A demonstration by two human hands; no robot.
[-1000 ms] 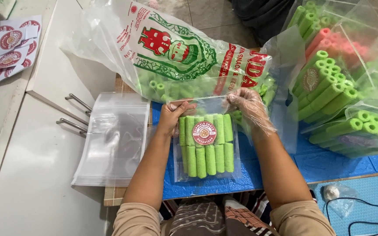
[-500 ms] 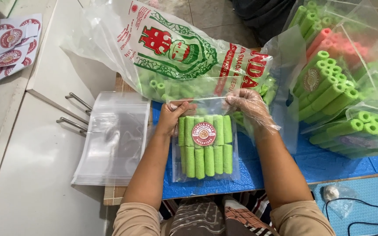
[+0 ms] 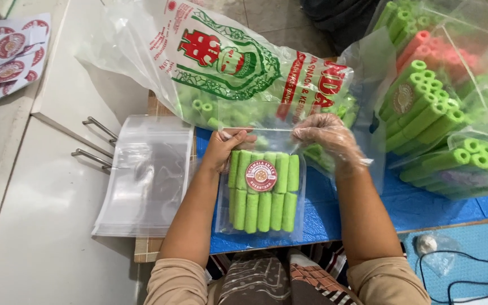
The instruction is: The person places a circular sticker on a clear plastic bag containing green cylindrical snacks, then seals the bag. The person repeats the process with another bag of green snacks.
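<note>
Green rolls inside the big printed bag (image 3: 227,68) blur behind plastic. Sticker sheets (image 3: 7,62) cut off at left edge. Packed bags (image 3: 453,113) run off right edge.

We see two forearms, bare from elbow down. Sleeves (image 3: 179,279) short, beige-tan, ending just above elbows on both sides. Right hand (image 3: 327,135) in thin clear plastic glove, crinkled, loose at wrist, cuff edge sticking out past wrist. Left hand (image 3: 225,148) ungloved, fingers (image 3: 238,135) bare. We note no rings, watch or bracelet in view. Lap covered in patterned cloth (image 3: 272,282): brown, white, dark stripes and motifs.
</note>
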